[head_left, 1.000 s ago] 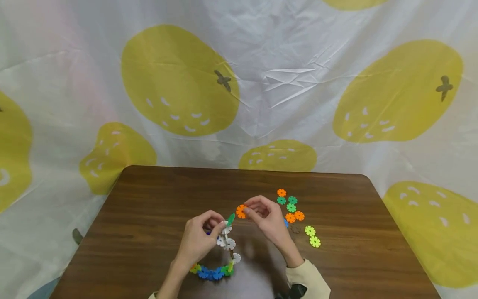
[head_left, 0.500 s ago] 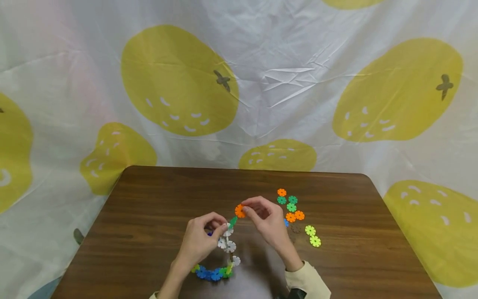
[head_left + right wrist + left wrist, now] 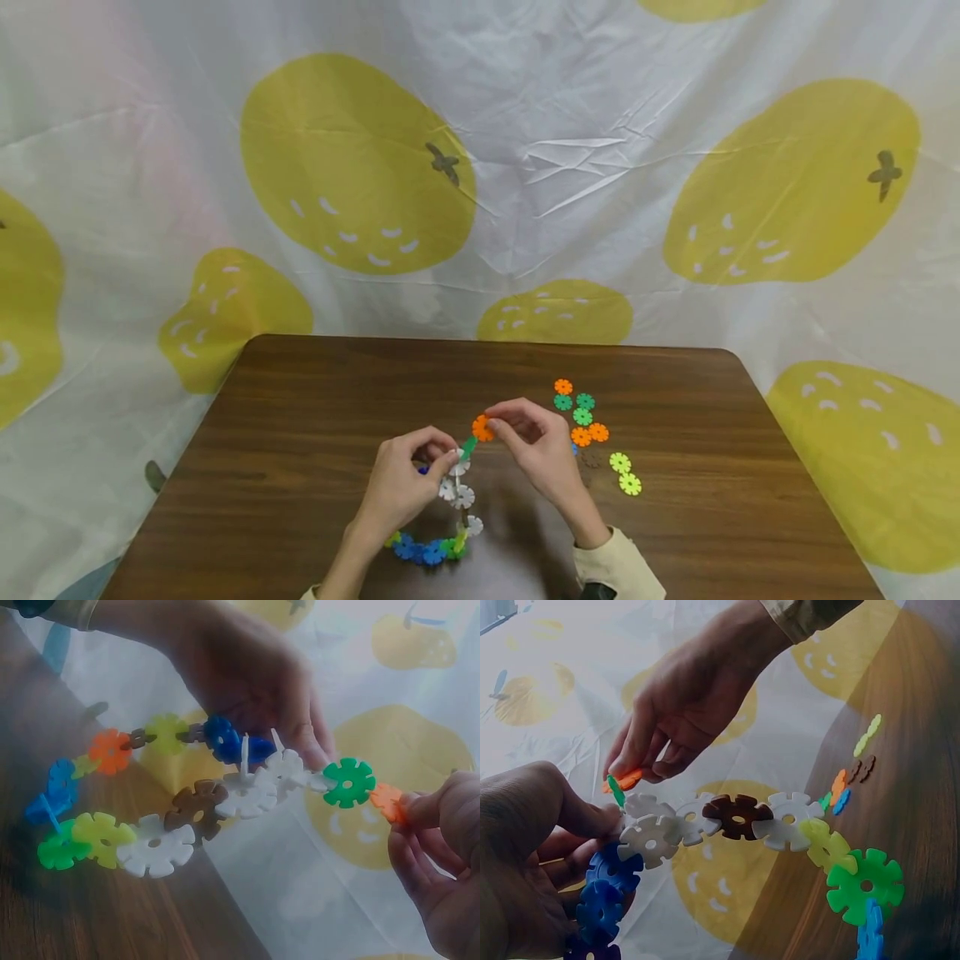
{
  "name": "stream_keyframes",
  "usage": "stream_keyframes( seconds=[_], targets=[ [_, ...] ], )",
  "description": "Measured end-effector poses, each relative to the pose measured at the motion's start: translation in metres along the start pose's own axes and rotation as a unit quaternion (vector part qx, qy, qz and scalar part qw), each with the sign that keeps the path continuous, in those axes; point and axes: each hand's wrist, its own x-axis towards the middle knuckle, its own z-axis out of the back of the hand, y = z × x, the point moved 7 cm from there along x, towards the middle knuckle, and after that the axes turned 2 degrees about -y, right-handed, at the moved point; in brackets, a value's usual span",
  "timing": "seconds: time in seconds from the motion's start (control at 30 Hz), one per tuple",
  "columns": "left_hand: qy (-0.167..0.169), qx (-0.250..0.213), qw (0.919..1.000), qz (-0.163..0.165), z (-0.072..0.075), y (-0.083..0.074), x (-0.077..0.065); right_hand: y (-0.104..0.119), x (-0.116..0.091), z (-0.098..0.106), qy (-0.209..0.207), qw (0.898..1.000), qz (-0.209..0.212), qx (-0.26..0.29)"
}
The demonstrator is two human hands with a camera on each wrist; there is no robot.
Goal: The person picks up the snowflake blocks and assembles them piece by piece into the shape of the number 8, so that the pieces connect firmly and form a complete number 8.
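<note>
My left hand (image 3: 408, 475) pinches a white snowflake disc at one end of a chain of interlocking plastic discs. White discs (image 3: 156, 846), a brown disc (image 3: 739, 817), a bright green disc (image 3: 865, 886) and blue discs (image 3: 432, 552) make up a loop hanging below that hand. A darker green disc (image 3: 349, 783) stands out from the pinched end. Thumb and fingertips of my right hand (image 3: 542, 446) pinch an orange disc (image 3: 483, 427), whose edge meets the green disc's edge. How deep their slots engage cannot be seen.
Loose discs lie on the brown wooden table (image 3: 315, 400) to the right: orange discs (image 3: 581, 437), green discs (image 3: 582, 416), yellow-green discs (image 3: 630, 484), plus brown and blue ones partly behind my right hand. A fruit-patterned cloth (image 3: 510, 200) hangs behind the table.
The orange disc and the green disc have come together, from a visible gap to edge contact. The left hand and chain have shifted slightly right and down.
</note>
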Motion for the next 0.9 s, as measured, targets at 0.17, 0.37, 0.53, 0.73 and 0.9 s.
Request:
stream_keyframes(
  seconds=[0.17, 0.37, 0.53, 0.73, 0.9],
  targets=[
    [0.003, 0.000, 1.0000, 0.003, -0.001, 0.000, 0.000, -0.002, -0.002, -0.001, -0.007, 1.000, -0.003, 0.000],
    [-0.023, 0.018, 0.9996, -0.003, 0.000, -0.001, -0.001, -0.004, -0.006, -0.006, -0.016, 1.000, -0.001, -0.007],
    [-0.054, 0.025, 0.9982, -0.007, 0.001, -0.001, -0.002, -0.005, -0.008, -0.007, -0.029, 1.000, -0.001, 0.000],
    [-0.069, -0.001, 0.9973, 0.026, 0.001, 0.006, -0.004, -0.005, -0.008, -0.011, -0.024, 0.999, -0.011, 0.028],
    [-0.025, -0.026, 0.9988, 0.032, -0.003, 0.008, -0.003, -0.004, -0.007, -0.011, -0.006, 0.998, -0.018, 0.053]
  ],
)
